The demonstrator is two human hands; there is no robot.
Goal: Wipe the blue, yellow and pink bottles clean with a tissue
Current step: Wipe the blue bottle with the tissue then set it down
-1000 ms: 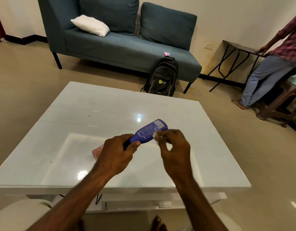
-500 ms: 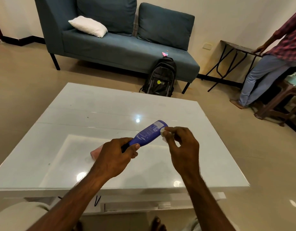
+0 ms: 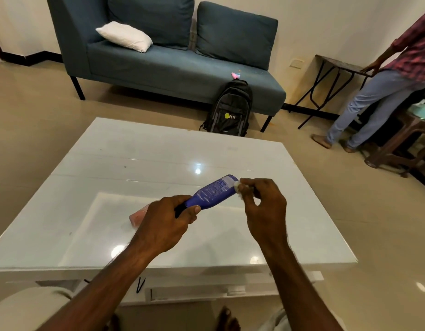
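— Hands: what is each one doing?
— The left hand [image 3: 163,220] is gripping the blue bottle [image 3: 212,192] round its dark cap end. The right hand [image 3: 261,206] is pinching a tissue [image 3: 237,188] against the bottle's far end, at two o'clock from the left hand. The bottle is hanging tilted above the table [image 3: 135,151], touching nothing else.
— How is it likely handling?
— Light, I'm guessing, and smooth plastic, so probably slipping under a loose hold. Gripping near the cap is leaving the body free for wiping; squeezing hard is risking a dent.
— And the others?
— A pink bottle [image 3: 138,215] is lying on the table at nine o'clock of the left hand, partly hidden behind it. The yellow one is not showing.
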